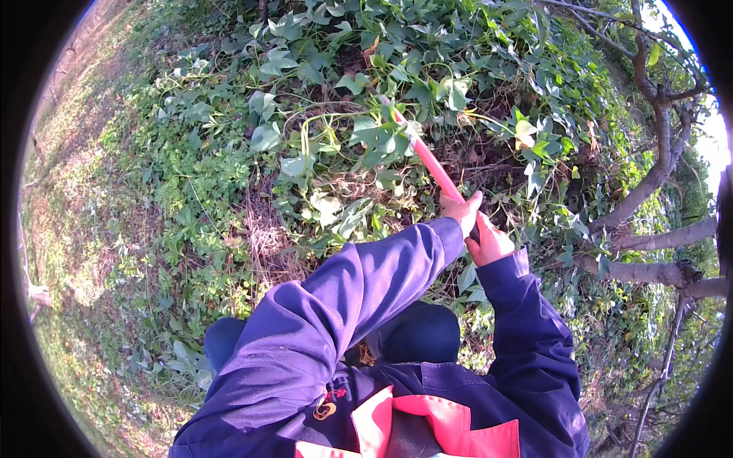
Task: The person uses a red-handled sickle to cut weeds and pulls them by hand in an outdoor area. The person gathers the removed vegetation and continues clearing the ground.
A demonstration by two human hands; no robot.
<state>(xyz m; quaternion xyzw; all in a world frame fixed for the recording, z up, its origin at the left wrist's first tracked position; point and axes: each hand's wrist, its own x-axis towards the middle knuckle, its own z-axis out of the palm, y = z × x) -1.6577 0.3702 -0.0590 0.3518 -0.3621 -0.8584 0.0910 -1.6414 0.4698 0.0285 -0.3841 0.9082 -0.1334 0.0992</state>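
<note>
Both of my hands are closed around the red handle (433, 164) of a tool, which slants up and to the left into the leaves. My left hand (461, 213) grips farther up the handle. Just below it, close by the dark butt end, my right hand (491, 240) holds on. Past the red part a greyish section shows between leaves, but foliage hides the tool's head, so its kind cannot be told. Lobed green leaves on trailing vines (375, 134) surround and partly cover the handle's far end.
Bare tree branches (658, 166) spread along the right side, some low near my right arm. Dry stalks (266, 229) lie among low weeds (183, 189) to the left. My bent knee (421, 332) is below the forearms.
</note>
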